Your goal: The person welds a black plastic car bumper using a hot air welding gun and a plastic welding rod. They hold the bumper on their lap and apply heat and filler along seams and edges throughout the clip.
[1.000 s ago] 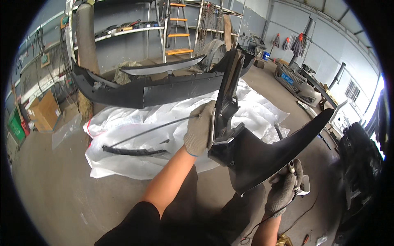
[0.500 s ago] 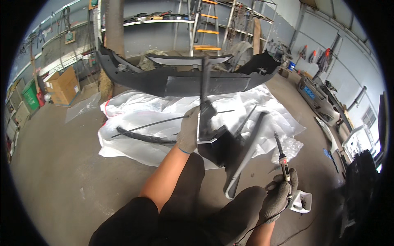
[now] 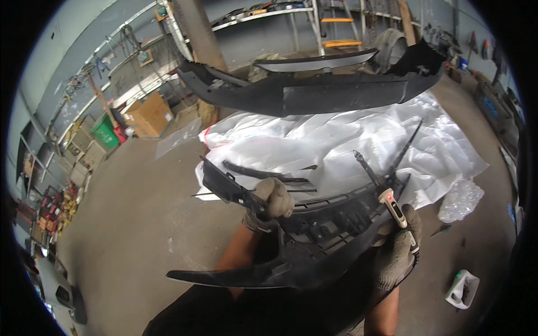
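A black plastic car trim panel [image 3: 314,273] with a ribbed, slotted grille section lies tilted across my lap. My gloved left hand [image 3: 273,199] is closed around the panel's upper left part, by a narrow arm that sticks up and left. In my gloved right hand [image 3: 397,255] is a white soldering iron [image 3: 390,200], held like a pen with its tip pointing up and away. A small red light glows on its handle. The iron's tip stands over the panel's far side, apart from my left hand. My right fingers are close to the panel's right edge; contact is unclear.
Beyond lies crumpled white sheeting [image 3: 336,137] with thin black strips [image 3: 263,171] on it. A large black bumper [image 3: 336,95] stands behind. A cut white plastic container [image 3: 463,289] sits on the floor at right, clear plastic wrap [image 3: 460,200] farther back. A cardboard box [image 3: 148,116] stands far left.
The panel has turned from nearly upright to lying across my lap, still in my left hand. The soldering iron has come in over its right side. My view has swung left.
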Demonstrator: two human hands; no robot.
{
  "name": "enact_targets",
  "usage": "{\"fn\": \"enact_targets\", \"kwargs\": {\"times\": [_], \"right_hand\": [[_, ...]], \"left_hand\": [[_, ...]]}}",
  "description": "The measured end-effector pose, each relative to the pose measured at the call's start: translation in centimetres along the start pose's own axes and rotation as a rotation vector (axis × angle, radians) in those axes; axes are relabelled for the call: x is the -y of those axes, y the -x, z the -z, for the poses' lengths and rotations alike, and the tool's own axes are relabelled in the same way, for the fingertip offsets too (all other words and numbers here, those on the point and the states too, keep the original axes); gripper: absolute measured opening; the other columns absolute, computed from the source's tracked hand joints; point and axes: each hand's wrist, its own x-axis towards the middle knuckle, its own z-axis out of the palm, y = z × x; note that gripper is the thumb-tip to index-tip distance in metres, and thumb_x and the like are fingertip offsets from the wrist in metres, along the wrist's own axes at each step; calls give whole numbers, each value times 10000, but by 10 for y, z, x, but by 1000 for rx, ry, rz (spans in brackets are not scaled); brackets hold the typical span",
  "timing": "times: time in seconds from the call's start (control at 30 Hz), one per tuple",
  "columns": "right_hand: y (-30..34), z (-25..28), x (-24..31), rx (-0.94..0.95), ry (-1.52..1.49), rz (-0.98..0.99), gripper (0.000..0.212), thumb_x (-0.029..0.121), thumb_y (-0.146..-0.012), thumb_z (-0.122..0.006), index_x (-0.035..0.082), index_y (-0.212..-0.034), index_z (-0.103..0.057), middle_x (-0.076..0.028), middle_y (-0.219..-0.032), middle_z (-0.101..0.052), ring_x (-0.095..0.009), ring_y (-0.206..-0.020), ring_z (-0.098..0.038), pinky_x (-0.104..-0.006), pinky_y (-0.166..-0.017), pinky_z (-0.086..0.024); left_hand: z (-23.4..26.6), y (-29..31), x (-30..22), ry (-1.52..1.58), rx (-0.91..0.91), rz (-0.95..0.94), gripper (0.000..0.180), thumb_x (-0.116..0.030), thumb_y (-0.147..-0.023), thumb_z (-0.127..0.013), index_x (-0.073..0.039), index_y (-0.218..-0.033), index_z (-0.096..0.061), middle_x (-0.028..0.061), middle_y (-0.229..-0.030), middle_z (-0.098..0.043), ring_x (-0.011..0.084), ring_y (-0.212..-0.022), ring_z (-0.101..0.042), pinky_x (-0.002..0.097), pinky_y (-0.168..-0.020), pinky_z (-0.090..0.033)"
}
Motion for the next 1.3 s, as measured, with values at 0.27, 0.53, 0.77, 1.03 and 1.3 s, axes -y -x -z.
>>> {"fn": "enact_targets", "kwargs": {"times": [0.27,0.53,0.77,1.03,1.3], "right_hand": [[-11,-24,-39,153,86,-159,702,502,-897,-612,-41,-1319,-474,-82,-816,-609,-95,-567,-518,-200,-480,-395],[-12,-35,-61,246,63,-221,669,455,-915,-612,6,-1380,-440,-90,-823,-598,-119,-577,-521,-228,-492,-414],[-12,-45,-71,249,116,-158,640,437,-923,-609,14,-1375,-443,-81,-866,-591,-130,-612,-526,-233,-537,-423],[10,-36,-90,383,401,-88,513,252,-940,-550,-3,-1366,-419,-94,-868,-598,-162,-731,-562,-282,-729,-457],[13,-43,-75,604,486,-65,400,123,-796,-686,79,-1182,-590,-137,-1019,-610,-266,-851,-665,-353,-680,-559]], "left_hand": [[25,19,-1,64,-49,14,394,-297,-1056,-315,-53,-1009,-621,-30,-474,-463,135,-439,-422,331,-537,-438],[53,46,12,116,-263,71,305,-304,-1022,-415,-49,-1140,-535,13,-768,-516,175,-705,-475,387,-801,-438],[68,45,-75,-124,-728,-8,346,-327,-1003,-474,-31,-1178,-515,77,-790,-595,226,-764,-605,396,-716,-496],[-12,-3,-157,-384,-564,-367,468,-405,-996,-462,-27,-1254,-559,54,-976,-591,206,-897,-540,412,-858,-418],[-50,-15,-128,-883,-518,-340,741,-625,-968,-320,-2,-1315,-520,140,-994,-598,280,-939,-578,467,-871,-478]]}}
